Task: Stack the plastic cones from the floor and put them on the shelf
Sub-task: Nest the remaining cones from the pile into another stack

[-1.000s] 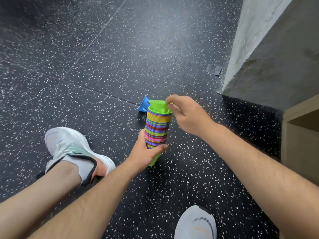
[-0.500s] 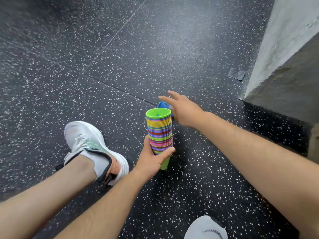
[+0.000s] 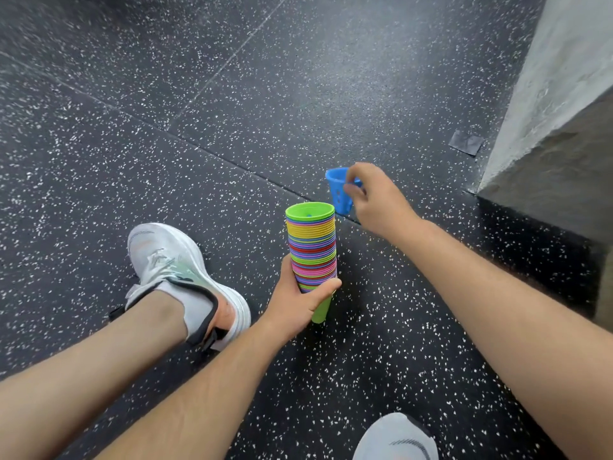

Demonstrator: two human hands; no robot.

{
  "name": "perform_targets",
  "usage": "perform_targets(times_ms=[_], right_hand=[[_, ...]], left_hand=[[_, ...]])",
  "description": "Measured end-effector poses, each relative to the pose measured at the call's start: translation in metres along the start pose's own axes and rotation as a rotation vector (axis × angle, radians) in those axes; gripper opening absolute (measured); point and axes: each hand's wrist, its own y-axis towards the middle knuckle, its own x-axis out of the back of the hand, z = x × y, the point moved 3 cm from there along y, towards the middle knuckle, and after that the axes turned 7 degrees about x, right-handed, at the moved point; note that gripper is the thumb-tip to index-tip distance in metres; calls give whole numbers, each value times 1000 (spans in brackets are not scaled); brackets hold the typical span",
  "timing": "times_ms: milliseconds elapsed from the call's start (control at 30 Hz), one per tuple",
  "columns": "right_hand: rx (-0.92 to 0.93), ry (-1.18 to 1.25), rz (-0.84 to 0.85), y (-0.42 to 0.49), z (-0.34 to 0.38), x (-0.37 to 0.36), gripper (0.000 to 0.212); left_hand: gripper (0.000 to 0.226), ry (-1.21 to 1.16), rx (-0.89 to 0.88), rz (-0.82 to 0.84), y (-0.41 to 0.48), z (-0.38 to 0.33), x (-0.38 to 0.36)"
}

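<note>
My left hand (image 3: 295, 303) had not changed its hold since half a second before: fingers and thumb were wrapped round the lower part of the stack of cones (image 3: 311, 250), which stood nearly upright just ahead of my wrist, a green cone on top with its mouth open upward. The change was in my right hand (image 3: 378, 200). Earlier it had reached past the stack with its fingers spread toward the blue cone (image 3: 336, 190), which lay on the floor behind. Now its thumb and fingers were closed in a pinch on that cone's rim and it seemed to be raised off the floor. The cone was at 1 o'clock from the stack's top, close to the green rim but not touching it, with its wide mouth tilted up and to the left.

At 6 o'clock the toe of my right shoe (image 3: 396, 438) showed at the bottom edge. My left shoe (image 3: 179, 273), white, was planted at 9 o'clock from the stack, well apart from it. The black speckled floor (image 3: 232, 94) ran out under everything, and a seam crossed it just beyond the blue cone. Further off at 2 o'clock a dark patch of tape (image 3: 466, 142) lay flat, near the foot of a grey concrete wall (image 3: 547, 111) that closed off the right side. Nothing stood between the blue cone and the stack.
</note>
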Motion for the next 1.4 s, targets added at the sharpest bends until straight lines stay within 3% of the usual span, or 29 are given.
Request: perform_targets(times_ms=[100,200,433,600,733,967,1167,1400], right_hand=[[-25,206,-185,-8,26,27,2],[43,302,-211,-17,55,39,3],[153,217,-39,-43,71,26,6],[179,20,153,-74,59,-3,49],[125,73,188,-81,50,-6,68],[9,171,163,-95,38,4,73],[-5,224,-64,-82,72,99,72],[80,54,-347,-70,158,261,86]], left_hand=[[66,5,-4,20,1,-1,0],[67,-1,-17,48,1,0,-2],[63,-39,-47,72,2,5,-4],[65,-81,-21,66,5,9,-3],[67,-36,-14,97,6,6,-3],[89,188,-8,208,6,-4,-6],[74,230,-203,241,-2,-109,1],[84,148,-469,347,-63,-302,24]])
